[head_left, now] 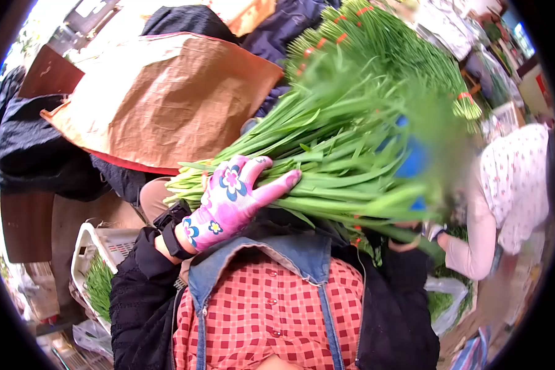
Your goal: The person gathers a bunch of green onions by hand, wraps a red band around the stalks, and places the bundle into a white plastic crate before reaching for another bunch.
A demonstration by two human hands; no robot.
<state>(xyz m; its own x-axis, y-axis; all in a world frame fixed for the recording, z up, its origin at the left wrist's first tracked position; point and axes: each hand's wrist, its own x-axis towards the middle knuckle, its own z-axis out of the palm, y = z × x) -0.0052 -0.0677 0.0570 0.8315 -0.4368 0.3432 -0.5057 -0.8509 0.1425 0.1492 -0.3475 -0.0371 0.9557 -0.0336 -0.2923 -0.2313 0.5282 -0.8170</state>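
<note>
My left hand (234, 188), in a pink glove with flower prints, grips a large bunch of garlic chives (339, 154) near its pale stem ends. Its fingers curl over the stalks, and the thumb lies along them. The long flat leaves spread to the right and blur close to the camera. Of my right hand (405, 245) only a little near the wrist shows below the leaves; its fingers are hidden. A bright blue patch (413, 159) shows between the leaves, and I cannot make out what it is.
Chive bundles (388, 43) tied with orange-red bands are piled beyond. An orange-brown woven sack (179, 98) lies at the upper left. A white plastic basket (89, 246) holding greens stands at left. A co-worker (505, 191) is at right, near a clear plastic bag (447, 299).
</note>
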